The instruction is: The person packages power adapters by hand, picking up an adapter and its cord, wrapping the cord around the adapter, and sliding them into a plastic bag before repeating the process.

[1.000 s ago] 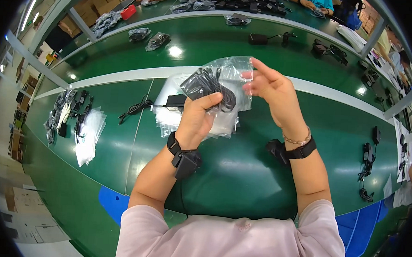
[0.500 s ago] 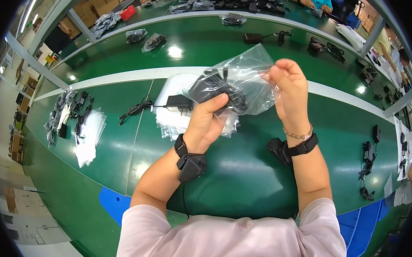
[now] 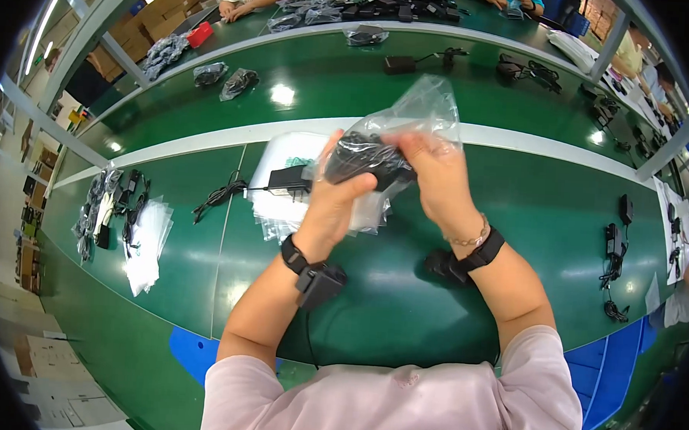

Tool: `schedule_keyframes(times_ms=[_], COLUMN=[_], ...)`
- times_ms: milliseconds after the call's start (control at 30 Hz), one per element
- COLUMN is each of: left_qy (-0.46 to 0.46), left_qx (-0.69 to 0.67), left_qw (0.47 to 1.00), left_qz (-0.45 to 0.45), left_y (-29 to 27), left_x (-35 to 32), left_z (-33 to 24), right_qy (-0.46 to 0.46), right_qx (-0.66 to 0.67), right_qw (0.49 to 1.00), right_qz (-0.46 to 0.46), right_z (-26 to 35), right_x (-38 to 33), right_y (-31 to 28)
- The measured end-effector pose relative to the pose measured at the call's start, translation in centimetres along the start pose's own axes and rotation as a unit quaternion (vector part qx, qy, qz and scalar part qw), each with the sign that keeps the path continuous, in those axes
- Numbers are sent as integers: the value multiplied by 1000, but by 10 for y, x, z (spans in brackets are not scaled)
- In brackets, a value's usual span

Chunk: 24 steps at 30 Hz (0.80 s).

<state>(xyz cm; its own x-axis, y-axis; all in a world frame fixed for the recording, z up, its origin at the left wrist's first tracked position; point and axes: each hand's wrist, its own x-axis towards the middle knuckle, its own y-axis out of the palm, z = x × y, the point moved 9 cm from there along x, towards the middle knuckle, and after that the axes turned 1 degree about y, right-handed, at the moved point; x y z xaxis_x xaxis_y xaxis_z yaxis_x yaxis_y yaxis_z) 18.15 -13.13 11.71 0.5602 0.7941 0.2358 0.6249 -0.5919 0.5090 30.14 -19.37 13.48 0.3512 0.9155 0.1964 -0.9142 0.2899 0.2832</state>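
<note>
A transparent plastic bag [image 3: 428, 103] with a black power adapter [image 3: 355, 157] and its coiled cable inside is held up over the table. My left hand [image 3: 336, 203] grips its lower left side, thumb across the front. From the right, my right hand [image 3: 436, 173] is closed on the bag with its fingers pressed against the packed cable. The bag's upper end sticks up loose above that hand. Below and behind lies a stack of flat plastic bags [image 3: 271, 205], with another black adapter [image 3: 286, 179] on top, its cable trailing left.
On the green table [image 3: 339, 308], bagged adapters [image 3: 93, 210] and more flat bags [image 3: 150, 244] lie at left. Adapters with cables [image 3: 612, 243] line the right side. Beyond a white rail [image 3: 512, 136] runs a green belt carrying several adapters. Two people's hands work at the far side.
My right hand has come down and left from the bag's upper right corner onto the packed adapter and cable. The view has shifted slightly.
</note>
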Motion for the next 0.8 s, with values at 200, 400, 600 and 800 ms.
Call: schedule_keyframes(times_ms=[200,400,600,800], left_qy=[-2,9,77,-80], left_qx=[211,200,186,88], left_qw=[977,980,979,991], left_qz=[22,-17,-30,-65], left_y=[-3,-16,-8,-23], left_x=[10,4,-7,8], left_z=[-8,-2,-18,-5], right_qy=[-264,-1,241,95], right_qx=[-408,-181,166,30], right_qw=[873,984,956,995], right_qz=[-45,-9,-31,-11], right_z=[42,-19,-49,-27], right_x=[-19,3,-9,1], right_y=[19,7,9,0])
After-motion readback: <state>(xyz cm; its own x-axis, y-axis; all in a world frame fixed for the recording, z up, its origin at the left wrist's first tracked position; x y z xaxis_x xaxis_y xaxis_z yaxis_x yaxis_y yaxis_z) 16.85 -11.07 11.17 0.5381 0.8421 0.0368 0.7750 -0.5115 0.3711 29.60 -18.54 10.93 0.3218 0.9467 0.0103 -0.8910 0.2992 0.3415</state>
